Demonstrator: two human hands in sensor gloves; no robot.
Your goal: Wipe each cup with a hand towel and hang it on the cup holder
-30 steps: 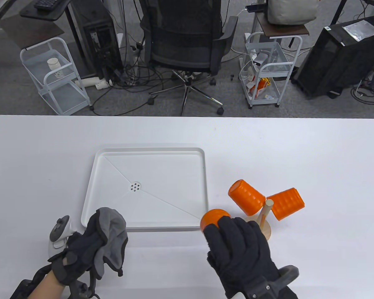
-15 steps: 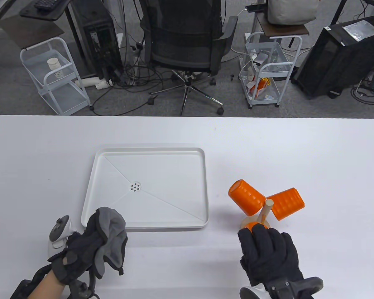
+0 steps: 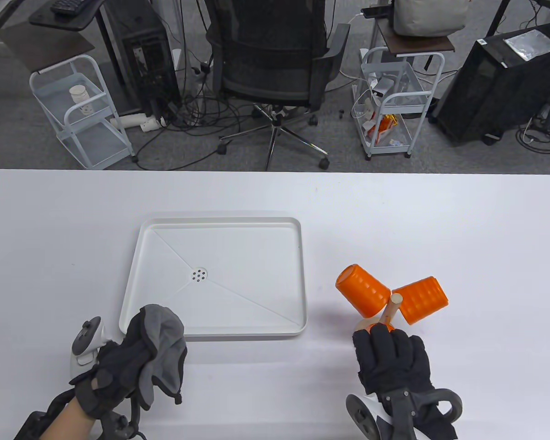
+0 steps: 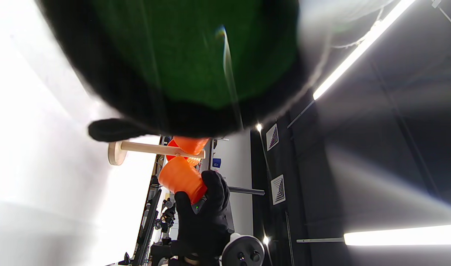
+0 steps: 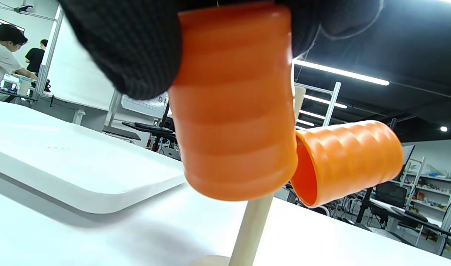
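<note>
Two orange ribbed cups point(image 3: 362, 289) point(image 3: 420, 299) hang tilted on the wooden cup holder point(image 3: 391, 311) at the table's right. My right hand point(image 3: 389, 357) grips a third orange cup point(image 5: 232, 111), mouth down, right in front of the holder's post point(image 5: 251, 229); in the table view only a sliver of that cup point(image 3: 376, 327) shows past the fingers. My left hand point(image 3: 123, 366) rests near the table's front left and holds a bunched grey hand towel point(image 3: 167, 339). In the left wrist view the right hand point(image 4: 207, 218) holds the cup point(image 4: 181, 179) at the holder point(image 4: 151, 148).
A white tray point(image 3: 298, 275) with a centre drain lies left of the holder, nothing in it. Beyond the table's far edge stand an office chair point(image 3: 275, 59), two white carts point(image 3: 85, 110) point(image 3: 394, 101) and black computer cases.
My right hand carried the orange cup from the tray's front right corner rightwards to the cup holder, then edged slightly closer to the post. The left hand with the towel stayed put.
</note>
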